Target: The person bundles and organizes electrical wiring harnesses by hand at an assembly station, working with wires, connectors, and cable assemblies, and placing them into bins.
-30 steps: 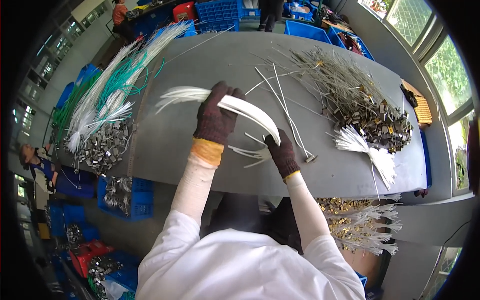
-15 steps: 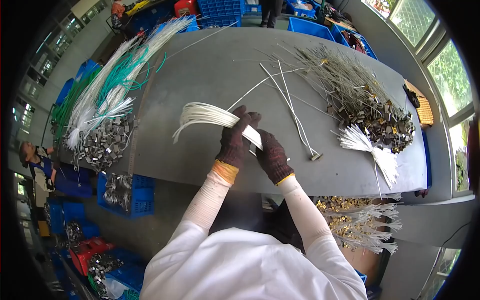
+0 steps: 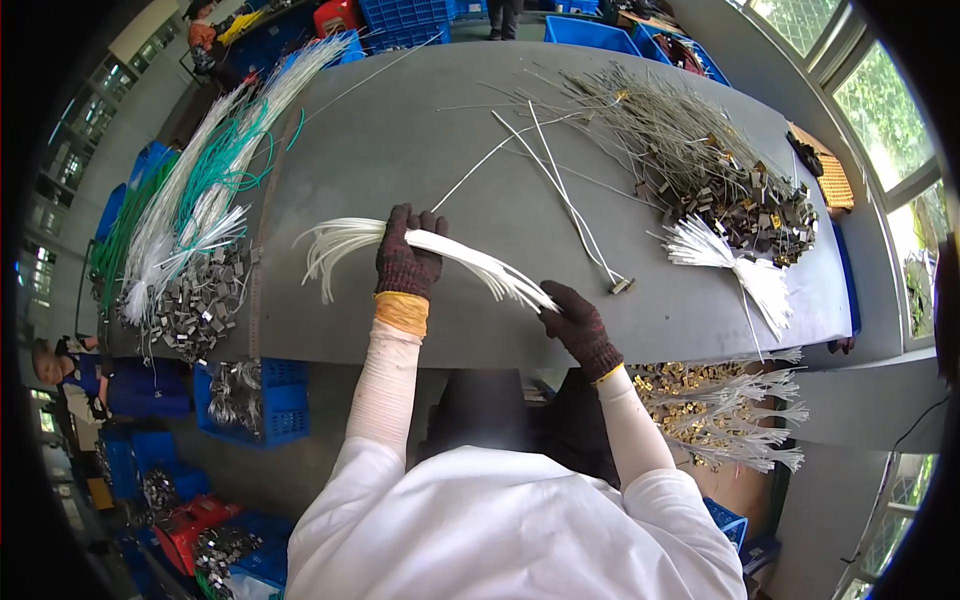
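Note:
A bundle of white cables (image 3: 478, 264) stretches between my hands above the grey table, its left ends fanning out and drooping. My left hand (image 3: 408, 255), in a dark knitted glove with a yellow cuff, is closed around the bundle left of its middle. The gloved fingers of my right hand (image 3: 578, 325) pinch the bundle's right tips. Beyond my hands lie a few loose pale cables (image 3: 560, 185), ending near a small metal block (image 3: 621, 286). One more thin cable runs from behind my left hand toward the far right pile.
On the table's right lies a heap of cables with metal blocks (image 3: 760, 215), and near it a tied white bundle (image 3: 757, 280). White and green cables (image 3: 215, 165) with more blocks cover the left. Blue crates (image 3: 285, 400) stand below the edge. A person (image 3: 75, 375) is at far left.
My hands have moved apart, the left one leftward and the right one rightward and down. The bundle now spans openly between them, its right end gripped at the tips. The view has shifted slightly.

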### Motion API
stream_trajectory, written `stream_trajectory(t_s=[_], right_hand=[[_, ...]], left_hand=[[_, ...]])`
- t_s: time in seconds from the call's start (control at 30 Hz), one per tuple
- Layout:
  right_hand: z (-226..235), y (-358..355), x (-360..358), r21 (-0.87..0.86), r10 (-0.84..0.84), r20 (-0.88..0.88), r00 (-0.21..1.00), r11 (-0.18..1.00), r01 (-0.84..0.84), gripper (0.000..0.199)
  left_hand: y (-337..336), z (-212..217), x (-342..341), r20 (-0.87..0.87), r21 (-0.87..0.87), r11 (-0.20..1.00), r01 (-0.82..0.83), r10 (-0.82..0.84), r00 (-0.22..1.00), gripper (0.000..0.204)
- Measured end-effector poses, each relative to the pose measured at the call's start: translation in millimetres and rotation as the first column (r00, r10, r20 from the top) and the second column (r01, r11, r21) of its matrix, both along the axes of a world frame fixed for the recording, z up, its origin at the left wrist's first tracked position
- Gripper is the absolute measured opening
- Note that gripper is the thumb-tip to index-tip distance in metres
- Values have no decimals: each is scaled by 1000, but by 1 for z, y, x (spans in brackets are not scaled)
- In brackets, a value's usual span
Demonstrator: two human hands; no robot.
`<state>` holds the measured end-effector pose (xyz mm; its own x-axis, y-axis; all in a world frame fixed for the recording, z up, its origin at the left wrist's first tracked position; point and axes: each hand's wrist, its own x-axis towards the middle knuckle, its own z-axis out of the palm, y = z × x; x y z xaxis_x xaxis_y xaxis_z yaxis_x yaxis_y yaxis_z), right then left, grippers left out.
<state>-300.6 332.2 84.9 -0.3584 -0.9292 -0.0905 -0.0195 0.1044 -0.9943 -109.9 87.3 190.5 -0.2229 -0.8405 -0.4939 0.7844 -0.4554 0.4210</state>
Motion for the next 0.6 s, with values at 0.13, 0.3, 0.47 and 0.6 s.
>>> stream_trajectory(t_s=[0.13,0.3,0.47,0.6], right_hand=[[25,6,3,80,40,-347,937,997,-13,42],[47,-13,12,-52,-9,-634,773,998,-30,58],[84,4,4,0,-12,-666,746,1000,16,88],[98,-27,36,-281,-240,-721,650,959,42,83]], left_hand=[[18,-5,-6,-67,-56,995,82,-86,994,15],[40,7,-28,-63,-111,980,165,-172,983,12],[43,22,-16,47,-434,891,133,-125,991,27],[65,32,-28,178,-600,763,240,-166,970,44]])
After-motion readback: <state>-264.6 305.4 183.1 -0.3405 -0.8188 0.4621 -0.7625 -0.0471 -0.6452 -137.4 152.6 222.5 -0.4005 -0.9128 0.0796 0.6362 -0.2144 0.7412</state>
